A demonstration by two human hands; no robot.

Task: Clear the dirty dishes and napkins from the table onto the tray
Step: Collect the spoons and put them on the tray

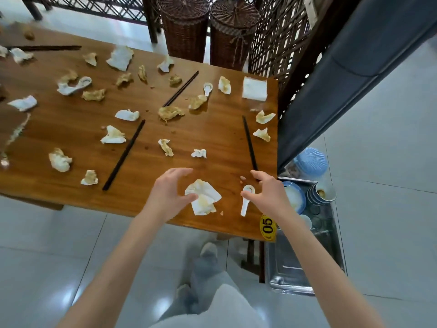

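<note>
Bright even daylight, glare on floor tiles [66, 297], wide-angle edge warping, slight blur

Crumpled stained paper napkins [204, 197], dark chopsticks [123, 155] and white ceramic spoons [246, 200] lay scattered on the wooden counter [71, 129]; right of it sat a metal tray [295, 268] holding stacked bowls [293, 195].

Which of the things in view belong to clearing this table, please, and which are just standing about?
Part of the job: stained napkin, white spoon, black chopsticks, metal tray, stacked bowls, left hand, right hand.

Just standing about: wicker baskets, table number sticker, blue plastic lid.
</note>
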